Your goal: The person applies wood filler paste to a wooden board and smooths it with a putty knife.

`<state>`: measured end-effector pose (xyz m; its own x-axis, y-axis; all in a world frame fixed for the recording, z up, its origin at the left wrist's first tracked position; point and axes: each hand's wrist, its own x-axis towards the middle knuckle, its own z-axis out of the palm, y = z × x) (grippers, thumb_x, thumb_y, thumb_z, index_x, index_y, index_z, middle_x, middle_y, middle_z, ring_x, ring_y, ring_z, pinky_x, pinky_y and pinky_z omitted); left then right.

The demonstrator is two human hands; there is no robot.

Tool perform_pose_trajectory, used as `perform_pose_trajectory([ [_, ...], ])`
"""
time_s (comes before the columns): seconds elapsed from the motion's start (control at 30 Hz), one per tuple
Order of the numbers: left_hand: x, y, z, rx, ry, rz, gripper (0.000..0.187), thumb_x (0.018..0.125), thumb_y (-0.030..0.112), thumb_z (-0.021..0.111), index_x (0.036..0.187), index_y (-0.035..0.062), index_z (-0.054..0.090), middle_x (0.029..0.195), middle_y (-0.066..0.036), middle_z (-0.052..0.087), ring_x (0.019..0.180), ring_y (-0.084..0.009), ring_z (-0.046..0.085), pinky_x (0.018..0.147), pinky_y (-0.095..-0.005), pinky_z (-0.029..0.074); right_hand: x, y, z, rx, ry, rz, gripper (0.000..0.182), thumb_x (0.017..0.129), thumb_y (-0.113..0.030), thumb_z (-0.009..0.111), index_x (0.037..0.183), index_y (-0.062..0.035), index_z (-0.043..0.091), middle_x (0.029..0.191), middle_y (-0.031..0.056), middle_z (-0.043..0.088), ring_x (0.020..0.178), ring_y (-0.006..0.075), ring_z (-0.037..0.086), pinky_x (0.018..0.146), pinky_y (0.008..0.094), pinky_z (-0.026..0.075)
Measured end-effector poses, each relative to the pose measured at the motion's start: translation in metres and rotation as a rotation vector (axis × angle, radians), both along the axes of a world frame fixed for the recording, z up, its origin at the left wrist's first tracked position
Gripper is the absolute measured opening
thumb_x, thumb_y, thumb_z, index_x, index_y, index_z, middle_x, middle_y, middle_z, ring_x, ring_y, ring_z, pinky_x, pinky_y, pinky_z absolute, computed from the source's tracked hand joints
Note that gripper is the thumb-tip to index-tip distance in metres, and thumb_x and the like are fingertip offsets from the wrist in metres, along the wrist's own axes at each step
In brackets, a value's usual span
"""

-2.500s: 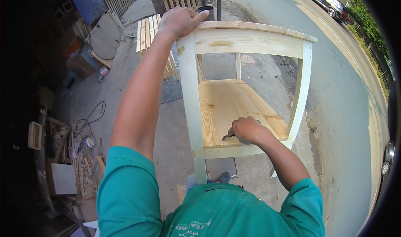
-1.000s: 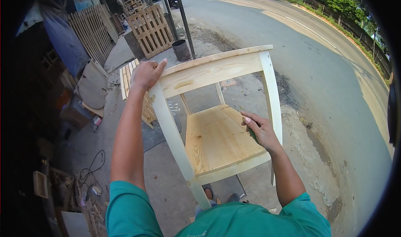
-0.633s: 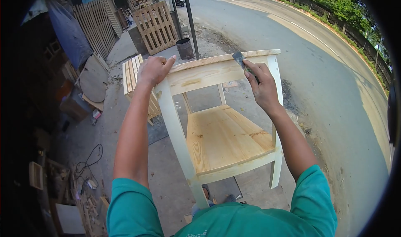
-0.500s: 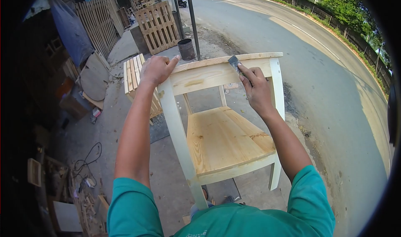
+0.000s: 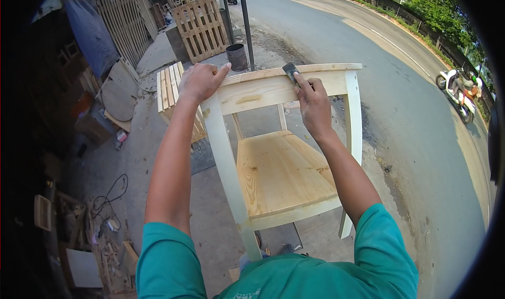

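A pale wooden chair (image 5: 279, 167) stands before me, its backrest top rail (image 5: 326, 67) running across the view. My left hand (image 5: 202, 82) is closed over the rail's left end, thumb along its top. My right hand (image 5: 314, 104) grips a small dark flat scraper (image 5: 290, 72), index finger stretched along it. The scraper's wide end lies against the rail near its middle. Below the rail is a wide board (image 5: 250, 97) with a brownish patch.
A slatted wooden crate (image 5: 168, 92) is left of the chair. Beyond are a black bucket (image 5: 236, 58), a pole (image 5: 245, 25) and a pallet (image 5: 200, 29). A cable (image 5: 110, 196) lies at left. A scooter with a rider (image 5: 463, 91) is on the road at right.
My right hand and the scraper have moved slightly left along the rail. A scooter has come into view on the road. My left hand keeps its hold.
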<state>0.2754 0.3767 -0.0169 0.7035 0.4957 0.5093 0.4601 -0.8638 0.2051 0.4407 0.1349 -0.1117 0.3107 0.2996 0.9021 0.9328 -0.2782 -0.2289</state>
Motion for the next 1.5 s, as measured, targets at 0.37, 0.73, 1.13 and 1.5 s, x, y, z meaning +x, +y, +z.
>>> perform_pose_trajectory([
  [0.37, 0.002, 0.003, -0.001, -0.001, 0.001, -0.005, 0.069, 0.096, 0.065, 0.044, 0.084, 0.0059, 0.079, 0.082, -0.019, 0.074, 0.085, -0.0359, 0.071, 0.084, -0.0463, 0.053, -0.005, -0.02, -0.001, 0.191, 0.117, 0.084, 0.03, 0.088, -0.008, 0.073, 0.117, -0.0106, 0.069, 0.097, 0.0084, 0.069, 0.086, 0.029, 0.066, 0.076, 0.0411, 0.053],
  [0.73, 0.004, 0.005, -0.003, 0.024, -0.006, 0.001, 0.07, 0.096, 0.065, 0.044, 0.084, 0.006, 0.08, 0.08, -0.02, 0.073, 0.083, -0.0354, 0.071, 0.084, -0.0459, 0.053, 0.011, -0.01, -0.002, 0.07, -0.18, -0.019, 0.022, 0.086, -0.011, 0.074, 0.107, -0.0118, 0.072, 0.098, 0.0055, 0.069, 0.092, 0.026, 0.065, 0.078, 0.0398, 0.051],
  [1.13, 0.005, 0.006, -0.004, 0.037, -0.031, -0.017, 0.071, 0.096, 0.065, 0.043, 0.082, 0.0052, 0.079, 0.08, -0.02, 0.073, 0.083, -0.0356, 0.071, 0.085, -0.0456, 0.053, 0.017, -0.017, -0.004, 0.084, -0.183, 0.025, 0.019, 0.085, -0.011, 0.074, 0.104, -0.0124, 0.072, 0.096, 0.0035, 0.069, 0.089, 0.026, 0.064, 0.077, 0.0392, 0.051],
  [1.5, 0.007, 0.01, -0.006, 0.048, -0.021, -0.023, 0.073, 0.096, 0.066, 0.042, 0.082, 0.0055, 0.079, 0.079, -0.019, 0.073, 0.083, -0.0345, 0.071, 0.084, -0.0456, 0.053, 0.034, -0.015, 0.003, 0.092, -0.173, -0.015, 0.019, 0.085, -0.012, 0.075, 0.104, -0.0127, 0.073, 0.098, 0.0035, 0.07, 0.092, 0.0267, 0.065, 0.079, 0.0395, 0.051],
])
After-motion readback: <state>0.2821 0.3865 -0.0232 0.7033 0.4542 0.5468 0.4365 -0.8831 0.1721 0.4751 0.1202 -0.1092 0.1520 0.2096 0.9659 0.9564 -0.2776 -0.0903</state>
